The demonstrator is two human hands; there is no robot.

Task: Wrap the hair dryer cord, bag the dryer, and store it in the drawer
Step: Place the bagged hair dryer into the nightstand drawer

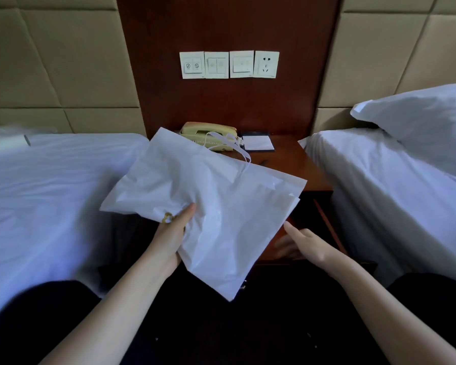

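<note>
The person's left hand (173,233) is grasping the white bag (221,206) at its lower edge, thumb on top, and is holding it tilted in the air just in front of the wooden nightstand (295,164). The bag's drawstring (244,154) is trailing over the nightstand's top, near the cream telephone (208,133) sitting at its back beside a notepad (257,142). The right hand (303,243) is hovering released, fingers stretched out, at the nightstand's open drawer (327,225). Whether the dryer is lying inside the bag, I cannot tell.
</note>
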